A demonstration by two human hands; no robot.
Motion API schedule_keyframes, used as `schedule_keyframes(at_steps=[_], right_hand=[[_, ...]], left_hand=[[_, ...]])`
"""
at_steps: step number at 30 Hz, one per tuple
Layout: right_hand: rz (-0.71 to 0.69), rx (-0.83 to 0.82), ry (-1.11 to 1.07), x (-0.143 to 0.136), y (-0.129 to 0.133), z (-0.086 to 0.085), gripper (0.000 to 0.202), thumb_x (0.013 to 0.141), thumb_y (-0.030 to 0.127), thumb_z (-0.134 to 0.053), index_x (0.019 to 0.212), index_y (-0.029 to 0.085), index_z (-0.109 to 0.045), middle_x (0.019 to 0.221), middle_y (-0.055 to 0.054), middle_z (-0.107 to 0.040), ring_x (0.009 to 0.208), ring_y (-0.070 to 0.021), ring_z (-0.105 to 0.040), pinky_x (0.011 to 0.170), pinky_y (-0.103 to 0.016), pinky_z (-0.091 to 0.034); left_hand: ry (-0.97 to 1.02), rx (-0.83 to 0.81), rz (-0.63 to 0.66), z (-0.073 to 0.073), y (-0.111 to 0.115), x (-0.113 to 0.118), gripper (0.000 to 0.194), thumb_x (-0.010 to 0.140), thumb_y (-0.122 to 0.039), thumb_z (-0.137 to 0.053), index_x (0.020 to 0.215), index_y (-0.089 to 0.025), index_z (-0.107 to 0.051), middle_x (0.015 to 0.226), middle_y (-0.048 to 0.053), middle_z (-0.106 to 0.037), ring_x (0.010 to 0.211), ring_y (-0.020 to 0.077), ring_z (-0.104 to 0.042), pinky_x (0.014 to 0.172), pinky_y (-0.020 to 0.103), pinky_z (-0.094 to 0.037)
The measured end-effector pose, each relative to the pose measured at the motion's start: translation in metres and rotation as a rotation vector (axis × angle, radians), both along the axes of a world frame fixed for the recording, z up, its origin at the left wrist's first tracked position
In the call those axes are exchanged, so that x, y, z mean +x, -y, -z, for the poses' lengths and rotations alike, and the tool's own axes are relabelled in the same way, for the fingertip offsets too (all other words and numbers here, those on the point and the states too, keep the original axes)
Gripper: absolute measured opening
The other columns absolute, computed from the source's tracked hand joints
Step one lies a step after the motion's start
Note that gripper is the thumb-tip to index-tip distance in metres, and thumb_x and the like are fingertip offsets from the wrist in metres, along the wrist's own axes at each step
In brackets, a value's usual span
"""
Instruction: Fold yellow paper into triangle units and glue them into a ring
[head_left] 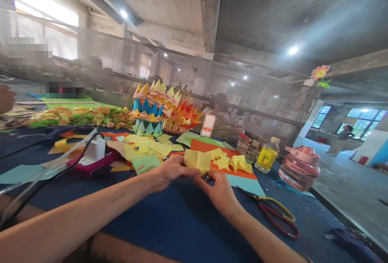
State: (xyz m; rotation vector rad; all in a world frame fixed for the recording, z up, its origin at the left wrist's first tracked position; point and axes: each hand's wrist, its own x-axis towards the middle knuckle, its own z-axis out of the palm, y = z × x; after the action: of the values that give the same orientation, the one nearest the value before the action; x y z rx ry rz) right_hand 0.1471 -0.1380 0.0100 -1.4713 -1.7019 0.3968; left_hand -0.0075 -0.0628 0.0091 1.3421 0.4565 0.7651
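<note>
A creased yellow paper square (198,161) is held up above the dark blue table (169,226). My left hand (171,172) pinches its left side and lower edge between thumb and fingers. At the lower right edge of the same paper, my right hand (216,188) has thumb and fingertips closed on it. Just behind the right hand, several folded yellow paper pieces (238,163) lie on orange paper (220,145). Light blue paper (247,183) sticks out beneath the orange sheet. Scissors (277,214) with red and yellow handles rest to the right of my right hand.
Loose yellow sheets (148,145), a magenta power strip (91,164) with cables, and a heap of green and orange folded paper (85,116) lie left. Paper crowns (151,109) stand behind. A yellow-labelled bottle (267,155) and pink jug (300,168) stand right. Another person's hand (6,98) shows far left.
</note>
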Motion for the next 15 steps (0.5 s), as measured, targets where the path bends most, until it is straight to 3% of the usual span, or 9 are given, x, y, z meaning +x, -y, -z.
schedule_keyframes(at_steps=[4,11,15], right_hand=[[-0.034,0.091,-0.063,0.003,-0.002,-0.003,0.025,0.079,0.042,-0.06,0.077,0.017,-0.062,0.077,-0.003,-0.065,0.074,-0.0168,-0.057,0.068,-0.028,-0.044],[0.053,0.205,-0.207,0.016,-0.011,0.001,0.034,0.079,0.04,-0.059,0.101,0.018,-0.045,0.079,-0.001,-0.059,0.072,-0.0163,-0.057,0.069,-0.031,-0.045],[0.029,0.208,-0.195,0.015,-0.01,0.001,0.033,0.08,0.034,-0.057,0.106,0.018,-0.043,0.076,0.0,-0.06,0.07,-0.0159,-0.058,0.07,-0.031,-0.045]], left_hand=[[-0.024,-0.034,-0.065,0.0,-0.004,-0.002,0.035,0.058,-0.033,-0.081,0.086,-0.014,-0.072,0.08,0.005,-0.071,0.067,0.0129,-0.061,0.061,0.021,-0.044],[-0.215,0.081,0.11,-0.001,-0.004,-0.005,0.032,0.062,-0.038,-0.078,0.078,-0.012,-0.071,0.072,0.007,-0.07,0.062,0.0142,-0.062,0.054,0.021,-0.043],[-0.19,0.012,-0.031,-0.001,-0.009,-0.005,0.031,0.064,-0.037,-0.077,0.082,-0.012,-0.071,0.074,0.007,-0.07,0.061,0.0119,-0.061,0.052,0.019,-0.041]])
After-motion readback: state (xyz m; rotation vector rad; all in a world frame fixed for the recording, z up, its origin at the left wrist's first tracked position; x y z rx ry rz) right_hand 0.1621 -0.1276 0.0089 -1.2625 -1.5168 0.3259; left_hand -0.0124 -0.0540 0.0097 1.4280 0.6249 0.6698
